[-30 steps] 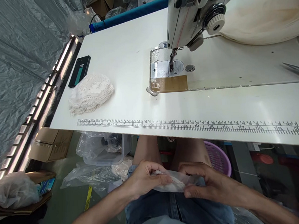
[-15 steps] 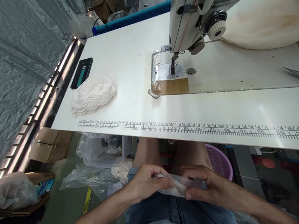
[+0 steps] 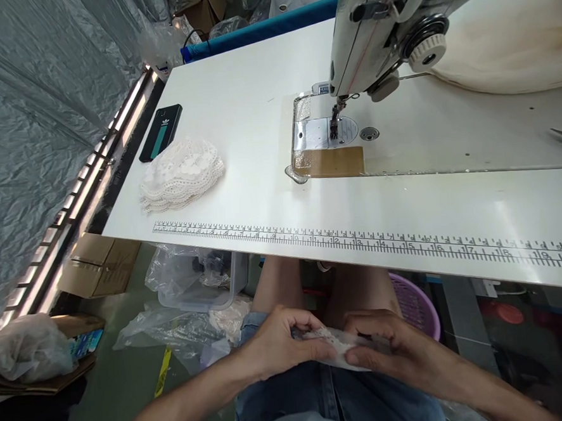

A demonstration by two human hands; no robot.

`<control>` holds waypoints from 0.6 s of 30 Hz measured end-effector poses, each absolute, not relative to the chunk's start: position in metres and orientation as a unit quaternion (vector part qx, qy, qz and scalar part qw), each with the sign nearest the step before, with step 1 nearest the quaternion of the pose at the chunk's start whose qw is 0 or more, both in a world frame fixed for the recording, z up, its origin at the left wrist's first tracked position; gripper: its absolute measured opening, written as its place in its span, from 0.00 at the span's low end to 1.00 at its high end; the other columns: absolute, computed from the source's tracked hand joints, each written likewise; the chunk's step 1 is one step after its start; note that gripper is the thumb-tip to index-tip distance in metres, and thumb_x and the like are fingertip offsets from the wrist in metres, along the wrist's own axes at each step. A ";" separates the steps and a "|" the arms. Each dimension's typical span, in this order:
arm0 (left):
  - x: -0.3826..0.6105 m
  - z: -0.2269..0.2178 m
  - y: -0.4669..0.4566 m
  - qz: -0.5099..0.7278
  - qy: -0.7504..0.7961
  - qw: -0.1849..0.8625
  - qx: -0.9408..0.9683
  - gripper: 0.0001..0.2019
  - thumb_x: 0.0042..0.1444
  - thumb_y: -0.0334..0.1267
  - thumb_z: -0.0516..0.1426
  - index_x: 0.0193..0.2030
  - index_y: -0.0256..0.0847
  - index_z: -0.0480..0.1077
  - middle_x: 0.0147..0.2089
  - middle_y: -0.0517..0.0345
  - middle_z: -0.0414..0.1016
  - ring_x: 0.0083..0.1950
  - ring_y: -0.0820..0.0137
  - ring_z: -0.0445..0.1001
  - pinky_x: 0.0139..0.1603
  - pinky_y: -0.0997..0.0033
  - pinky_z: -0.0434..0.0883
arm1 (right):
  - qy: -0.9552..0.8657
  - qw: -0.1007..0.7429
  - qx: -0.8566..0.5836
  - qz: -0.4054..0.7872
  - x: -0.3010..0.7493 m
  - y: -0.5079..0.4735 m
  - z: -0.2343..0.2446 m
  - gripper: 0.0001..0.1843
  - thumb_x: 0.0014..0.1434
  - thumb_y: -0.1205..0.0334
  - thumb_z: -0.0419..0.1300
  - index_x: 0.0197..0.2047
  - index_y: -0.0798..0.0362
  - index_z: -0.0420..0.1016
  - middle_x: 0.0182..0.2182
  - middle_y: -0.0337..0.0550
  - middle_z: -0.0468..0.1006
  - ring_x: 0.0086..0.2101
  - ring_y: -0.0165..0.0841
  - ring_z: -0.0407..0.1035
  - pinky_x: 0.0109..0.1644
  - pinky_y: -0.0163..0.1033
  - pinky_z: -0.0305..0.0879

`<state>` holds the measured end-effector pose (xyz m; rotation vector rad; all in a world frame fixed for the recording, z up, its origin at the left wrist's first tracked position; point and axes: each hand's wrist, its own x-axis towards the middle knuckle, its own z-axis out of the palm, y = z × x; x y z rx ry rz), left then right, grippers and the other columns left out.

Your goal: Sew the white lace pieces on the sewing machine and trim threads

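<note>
Over my lap, below the table's front edge, both hands pinch one small piece of white lace (image 3: 337, 347). My left hand (image 3: 277, 344) grips its left end with curled fingers. My right hand (image 3: 389, 350) holds the right end, thumb pressed on the fabric. A stack of white lace pieces (image 3: 181, 175) lies on the white sewing table (image 3: 256, 110) at the left. The sewing machine (image 3: 394, 32) stands at the upper right, with its needle and presser foot (image 3: 335, 121) above the metal plate.
A black phone (image 3: 161, 132) lies beside the lace stack. A printed ruler (image 3: 369, 246) runs along the table's front edge. Under the table are a purple basket (image 3: 413, 301), a clear plastic bin (image 3: 195, 285) and plastic bags; cardboard boxes (image 3: 98, 266) sit at the left.
The view has shifted slightly, so the table sits a little further right and lower in the picture. My fingers have worked along the lace piece; both hands stay over my lap.
</note>
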<state>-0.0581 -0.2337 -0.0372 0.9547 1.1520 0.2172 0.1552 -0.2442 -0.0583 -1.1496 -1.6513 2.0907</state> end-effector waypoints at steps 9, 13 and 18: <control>-0.057 -0.045 -0.241 0.150 0.509 0.729 0.432 0.12 0.43 0.40 0.67 0.30 0.34 0.76 0.26 0.61 0.69 0.30 0.76 0.63 0.33 0.78 0.60 | -0.545 0.146 -0.400 0.722 0.156 -0.247 -0.061 0.18 0.58 0.49 0.58 0.26 0.54 0.67 0.24 0.34 0.62 0.26 0.28 0.55 0.29 0.33 0.49; -0.051 -0.049 -0.245 0.168 0.509 0.758 0.372 0.13 0.43 0.43 0.66 0.30 0.33 0.76 0.24 0.61 0.69 0.27 0.77 0.62 0.30 0.78 0.59 | -0.536 0.154 -0.404 0.725 0.155 -0.246 -0.062 0.17 0.58 0.50 0.59 0.26 0.53 0.68 0.25 0.34 0.63 0.26 0.28 0.56 0.29 0.33 0.49; -0.050 -0.048 -0.244 0.165 0.511 0.754 0.378 0.14 0.43 0.44 0.66 0.28 0.32 0.77 0.23 0.60 0.68 0.26 0.77 0.61 0.28 0.78 0.58 | -0.540 0.154 -0.413 0.717 0.157 -0.246 -0.062 0.17 0.58 0.50 0.59 0.25 0.53 0.67 0.25 0.35 0.64 0.27 0.29 0.57 0.30 0.33 0.51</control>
